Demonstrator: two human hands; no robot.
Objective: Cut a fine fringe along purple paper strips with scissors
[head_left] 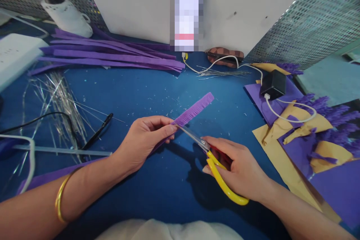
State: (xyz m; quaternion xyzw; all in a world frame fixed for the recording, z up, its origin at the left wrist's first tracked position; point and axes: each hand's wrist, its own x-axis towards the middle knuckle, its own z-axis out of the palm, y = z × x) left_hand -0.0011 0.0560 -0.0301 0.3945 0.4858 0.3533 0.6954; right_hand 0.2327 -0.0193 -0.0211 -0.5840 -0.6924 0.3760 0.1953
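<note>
My left hand (154,133) pinches a purple strip (197,109) that looks like crepe paper or felt. The far end of the strip sticks out to the upper right, its lower edge cut into a fine fringe. Its other end runs back under my left forearm. In my right hand (236,165) is a pair of scissors (218,172) with yellow handles. The blades point up and left, their tips at the strip's edge right beside my left thumb. Whether the blades are parted there is too fine to tell.
Purple strips (118,55) lie in a pile at the back left. Thin wires (60,97) and black-armed glasses (98,131) are on the left. To the right are wrapped purple flowers (323,108) and a black charger (273,84). A blurred phone (185,17) leans on the back panel.
</note>
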